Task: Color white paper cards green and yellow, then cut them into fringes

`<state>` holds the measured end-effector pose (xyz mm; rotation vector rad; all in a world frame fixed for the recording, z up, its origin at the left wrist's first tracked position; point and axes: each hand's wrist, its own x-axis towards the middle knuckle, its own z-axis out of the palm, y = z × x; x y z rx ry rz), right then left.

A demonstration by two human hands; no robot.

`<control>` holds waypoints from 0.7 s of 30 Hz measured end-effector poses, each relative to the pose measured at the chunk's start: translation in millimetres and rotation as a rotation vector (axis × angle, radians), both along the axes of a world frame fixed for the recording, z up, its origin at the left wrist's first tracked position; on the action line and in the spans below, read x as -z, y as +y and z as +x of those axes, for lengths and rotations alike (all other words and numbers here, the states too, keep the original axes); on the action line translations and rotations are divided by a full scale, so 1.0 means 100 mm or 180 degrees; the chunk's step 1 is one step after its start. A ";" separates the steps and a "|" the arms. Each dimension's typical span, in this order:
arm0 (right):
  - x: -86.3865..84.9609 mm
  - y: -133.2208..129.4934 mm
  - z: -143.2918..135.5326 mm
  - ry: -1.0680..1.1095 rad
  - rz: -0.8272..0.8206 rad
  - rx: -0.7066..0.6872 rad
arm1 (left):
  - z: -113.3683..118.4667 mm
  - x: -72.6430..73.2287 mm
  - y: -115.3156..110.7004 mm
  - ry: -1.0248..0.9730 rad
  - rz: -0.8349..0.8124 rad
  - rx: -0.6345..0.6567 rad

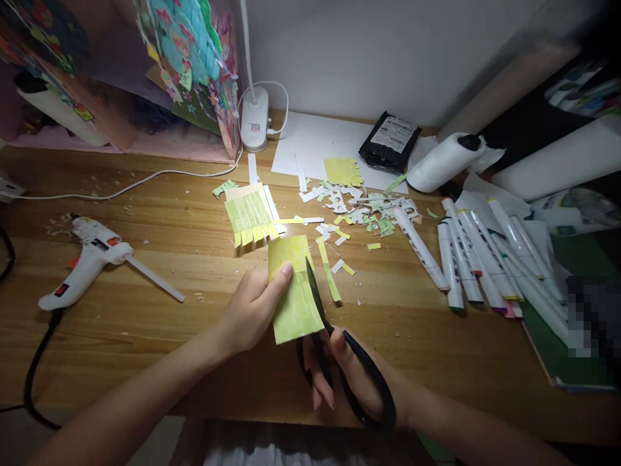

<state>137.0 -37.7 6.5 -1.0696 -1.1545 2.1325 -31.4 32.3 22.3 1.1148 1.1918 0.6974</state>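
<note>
Between thumb and fingers, my left hand [252, 307] pinches a rectangle of yellow-green coloured paper [294, 301] above the desk. My right hand [356, 372] grips black-handled scissors [371, 382] by their loops. One dark blade lies over the right part of the paper; the other blade is mostly hidden underneath. Just right of the paper rests a narrow yellow-green strip [330, 272]. Beyond my left hand is a fringed green-and-yellow paper piece [250, 213], and farther back a yellow notched piece [343, 172].
A white glue gun [94, 259] with a glue stick lies left, its black cord trailing off the front edge. Paper scraps [359, 204] litter the middle. Several markers [478, 252] are piled right. A black packet [389, 141], white roll [441, 162] and power strip [255, 120] stand behind.
</note>
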 end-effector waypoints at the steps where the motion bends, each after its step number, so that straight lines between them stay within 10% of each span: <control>1: 0.02 0.00 0.00 0.0044 -0.0010 0.0049 | 0.01 0.00 -0.01 -0.0031 -0.0009 0.0010; 21: 0.11 -0.05 -0.04 0.0161 -0.0087 0.0322 | 0.08 0.00 -0.04 -0.0248 -0.0298 -0.0041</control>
